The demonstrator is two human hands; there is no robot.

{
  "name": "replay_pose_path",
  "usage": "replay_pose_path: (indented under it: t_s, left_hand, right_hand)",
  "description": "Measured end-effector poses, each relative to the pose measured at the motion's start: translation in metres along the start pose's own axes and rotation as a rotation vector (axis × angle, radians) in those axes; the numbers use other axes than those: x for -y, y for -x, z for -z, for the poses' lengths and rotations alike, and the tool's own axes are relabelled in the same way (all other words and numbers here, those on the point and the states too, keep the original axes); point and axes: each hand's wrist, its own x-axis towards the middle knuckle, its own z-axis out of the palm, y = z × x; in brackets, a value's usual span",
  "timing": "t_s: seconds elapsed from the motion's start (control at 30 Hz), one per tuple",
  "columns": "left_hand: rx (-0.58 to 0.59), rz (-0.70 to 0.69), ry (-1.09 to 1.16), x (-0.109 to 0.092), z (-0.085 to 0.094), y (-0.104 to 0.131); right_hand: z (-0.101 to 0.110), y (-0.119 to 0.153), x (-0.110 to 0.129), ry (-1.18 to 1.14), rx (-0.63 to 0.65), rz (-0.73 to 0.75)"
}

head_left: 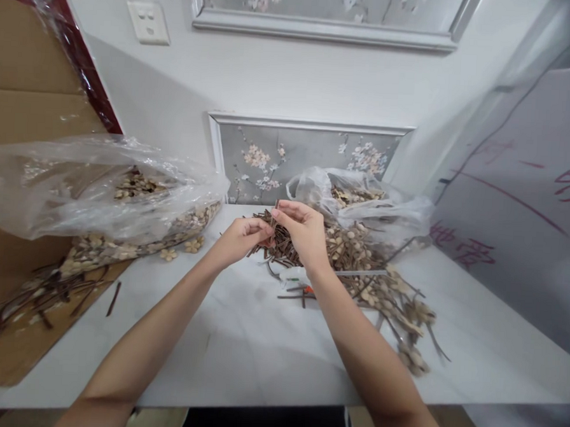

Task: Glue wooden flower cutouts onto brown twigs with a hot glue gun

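Above a heap of short brown sticks (287, 255), my left hand (245, 237) and my right hand (304, 230) come together with fingertips pinched. Between them stand a few thin brown sticks (276, 220), roughly upright. Both hands appear to grip these sticks, though fingers partly cover them. Under my right wrist lies a white tool (294, 276) with an orange part; my forearm hides much of it. A pale translucent rod (361, 273) shows on the other side of the wrist.
Beige wooden flower pieces spill from a plastic bag (394, 213) at right. Another clear bag (95, 191) with similar flowers (168, 254) is at left, near dark stems on flat cardboard (34, 334). A wall closes off the back of the white table (240, 345).
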Motion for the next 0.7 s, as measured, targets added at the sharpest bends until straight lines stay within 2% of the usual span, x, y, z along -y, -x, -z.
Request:
replay_pose_path:
  t_s: [0.37, 0.53, 0.7]
  left_hand:
    - [0.067, -0.007, -0.14, -0.003, 0.003, 0.001]
    - [0.121, -0.025, -0.205, -0.01, 0.009, 0.005]
    - [0.121, -0.039, -0.289, -0.013, 0.014, 0.007]
  right_hand:
    - [0.007, -0.005, -0.004, -0.127, -0.023, -0.032]
    - [0.011, -0.009, -0.004, -0.094, -0.022, -0.024]
    - [0.015, -0.01, -0.003, -0.058, -0.031, 0.008]
